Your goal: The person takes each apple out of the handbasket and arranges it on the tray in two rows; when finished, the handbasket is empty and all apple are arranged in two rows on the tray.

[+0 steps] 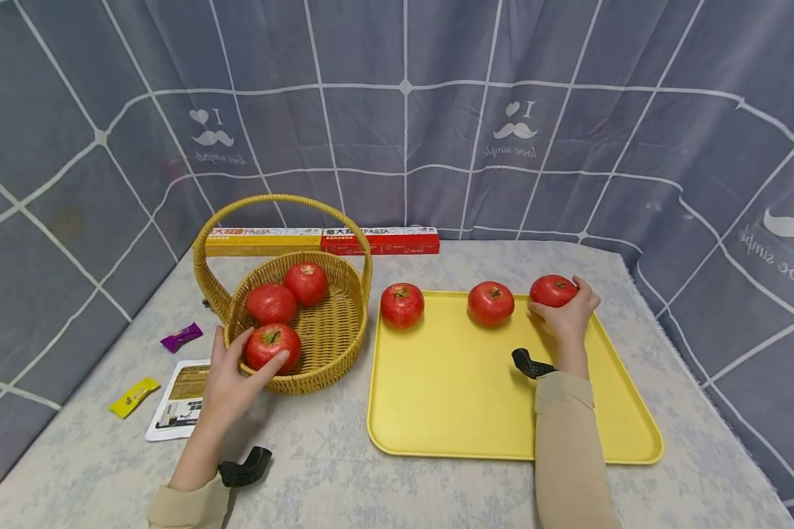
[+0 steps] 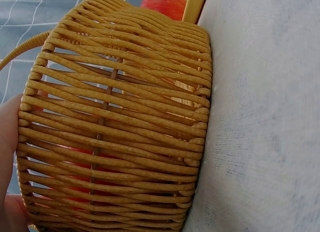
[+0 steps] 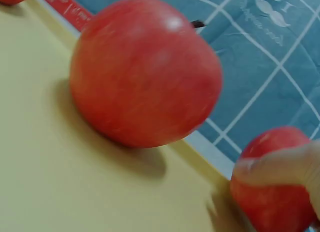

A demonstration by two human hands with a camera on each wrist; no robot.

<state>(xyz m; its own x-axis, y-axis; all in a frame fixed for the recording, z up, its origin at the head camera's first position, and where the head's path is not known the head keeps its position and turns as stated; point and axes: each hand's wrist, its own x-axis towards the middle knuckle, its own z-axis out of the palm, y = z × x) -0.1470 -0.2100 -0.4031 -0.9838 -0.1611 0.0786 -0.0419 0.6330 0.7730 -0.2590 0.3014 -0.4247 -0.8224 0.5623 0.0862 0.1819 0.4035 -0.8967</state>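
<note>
My left hand (image 1: 228,382) reaches over the near left rim of a wicker basket (image 1: 334,367) and holds a red apple (image 1: 273,347) inside it, thumb on one side and fingers on the other. Behind that apple, two more apples (image 1: 306,283) lie in the basket. At the back right corner of a yellow tray (image 1: 450,397), my right hand (image 1: 569,316) grips another apple (image 1: 551,291); the right wrist view shows the thumb against this apple (image 3: 272,202). Along the tray's back edge sit a middle apple (image 1: 491,303) and a left apple (image 1: 402,306).
Behind the basket lie a yellow pasta box (image 1: 265,242) and a red pasta box (image 1: 397,241). On the left are a purple wrapped candy (image 1: 181,337), a yellow one (image 1: 134,397) and a white packet (image 1: 175,411). A grey curtain (image 1: 403,132) hangs behind the table.
</note>
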